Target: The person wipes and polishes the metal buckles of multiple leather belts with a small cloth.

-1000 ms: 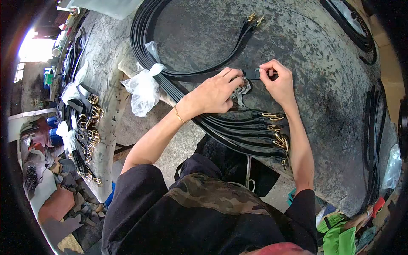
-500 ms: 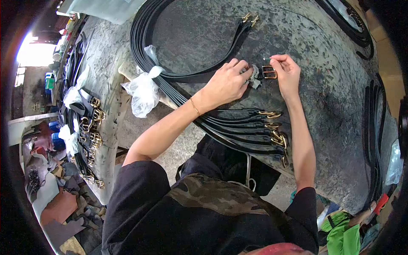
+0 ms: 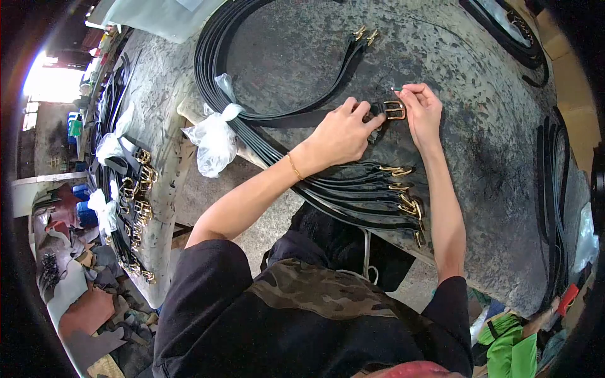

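My left hand is closed around the end of a black belt, its thumb pressing close behind the buckle. The gold-coloured buckle sticks out past the fingers towards my right hand. A bit of grey cloth shows beneath my left fingers, mostly hidden. Between thumb and forefinger, my right hand pinches a thin stick-like tool with a pale tip, just above the buckle. Much of that tool is covered by the fingers.
Looped black belts, tied with a clear plastic bag, lie across the worn table. Their buckles fan out nearer my body. More belts lie at right, and buckled straps at left. Leather scraps cover the floor.
My left hand has shifted slightly right and down, and its thumb now lies by the buckle. The buckle has turned and moved a little left. Less of the grey cloth shows.
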### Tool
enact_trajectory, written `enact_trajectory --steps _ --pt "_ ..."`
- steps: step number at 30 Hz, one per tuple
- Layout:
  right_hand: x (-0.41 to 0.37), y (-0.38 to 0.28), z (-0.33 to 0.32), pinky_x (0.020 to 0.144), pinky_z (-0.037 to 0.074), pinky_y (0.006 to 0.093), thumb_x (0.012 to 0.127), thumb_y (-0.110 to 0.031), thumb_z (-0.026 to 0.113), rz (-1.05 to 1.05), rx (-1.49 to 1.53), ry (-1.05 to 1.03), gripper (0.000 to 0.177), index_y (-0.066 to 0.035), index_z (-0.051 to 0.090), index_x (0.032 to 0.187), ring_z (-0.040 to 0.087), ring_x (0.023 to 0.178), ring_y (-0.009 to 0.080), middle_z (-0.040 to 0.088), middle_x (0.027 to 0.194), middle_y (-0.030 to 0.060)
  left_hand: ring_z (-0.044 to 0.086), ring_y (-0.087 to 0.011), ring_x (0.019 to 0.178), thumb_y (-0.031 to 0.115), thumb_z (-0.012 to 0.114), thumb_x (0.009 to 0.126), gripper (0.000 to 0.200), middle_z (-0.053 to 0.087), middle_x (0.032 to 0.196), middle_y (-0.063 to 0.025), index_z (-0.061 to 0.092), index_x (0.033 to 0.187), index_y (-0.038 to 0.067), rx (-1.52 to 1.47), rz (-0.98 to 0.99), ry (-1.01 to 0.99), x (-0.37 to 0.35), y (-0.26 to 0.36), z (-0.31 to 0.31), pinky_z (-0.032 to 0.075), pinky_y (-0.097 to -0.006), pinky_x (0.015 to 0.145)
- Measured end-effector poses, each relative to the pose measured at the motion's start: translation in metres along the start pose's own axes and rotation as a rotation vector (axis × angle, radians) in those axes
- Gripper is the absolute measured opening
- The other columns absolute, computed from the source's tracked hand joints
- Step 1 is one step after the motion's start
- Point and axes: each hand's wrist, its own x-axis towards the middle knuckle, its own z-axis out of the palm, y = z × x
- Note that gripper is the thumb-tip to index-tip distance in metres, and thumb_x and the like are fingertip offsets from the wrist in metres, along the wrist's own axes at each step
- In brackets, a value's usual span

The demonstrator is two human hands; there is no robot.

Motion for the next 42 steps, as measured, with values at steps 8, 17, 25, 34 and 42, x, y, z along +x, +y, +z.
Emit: enact_trajectory --steps 8,17,25,34,42 --pt "0.001 0.004 -0.001 0.075 0.050 0.0242 0.092 -0.004 0.066 0.002 -0.064 0.015 0.006 0.000 0.065 0.095 0.063 0.083 0.0093 0.067 0.089 0.0031 0.053 -0.0340 0.102 0.013 0.066 0.072 0.059 0.053 0.110 -0.0168 0.056 0.129 0.003 0.149 -0.038 -0.037 0.004 0.013 0.005 0.057 -0.0390 0.079" --pt "-0.004 -0.012 -0.015 0.085 0.056 0.0303 0.092 -0.002 0.064 -0.081 -0.019 0.037 0.008 0.002 0.064 0.099 0.067 0.088 0.0159 0.067 0.096 0.0082 0.053 -0.0375 0.099 0.009 0.061 0.075 0.055 0.054 0.106 -0.0194 0.057 0.129 0.001 0.104 -0.121 0.027 0.003 0.019 0.011 0.053 -0.0424 0.085" --pt "-0.093 -0.110 -0.082 0.078 0.051 0.0253 0.089 -0.002 0.069 -0.187 -0.331 0.372 0.025 0.005 0.066 0.112 0.064 0.086 0.0123 0.069 0.097 0.0058 0.059 -0.0309 0.100 0.004 0.059 0.079 0.035 0.063 0.103 -0.0152 0.070 0.113 0.007 -0.138 0.117 -0.112 -0.007 -0.015 0.004 0.049 -0.0408 0.088" --pt "-0.321 -0.147 -0.151 0.064 0.044 0.0252 0.088 -0.005 0.071 -0.225 -0.571 0.869 0.017 0.005 0.070 0.101 0.054 0.071 0.0084 0.065 0.084 0.0018 0.070 -0.0296 0.086 0.005 0.061 0.087 0.022 0.071 0.098 -0.0174 0.069 0.106 0.000 -0.672 -0.080 0.148 -0.002 0.049 -0.073 0.052 -0.0347 0.077" --pt "-0.416 -0.133 -0.122 0.079 0.048 0.0232 0.089 -0.013 0.072 -0.223 -0.615 1.145 0.026 0.004 0.071 0.110 0.061 0.086 0.0078 0.069 0.096 0.0004 0.069 -0.0240 0.086 0.003 0.062 0.086 0.020 0.071 0.098 -0.0137 0.069 0.105 0.001 -0.899 0.319 -0.160 -0.039 0.166 -0.033 0.052 -0.0307 0.075"
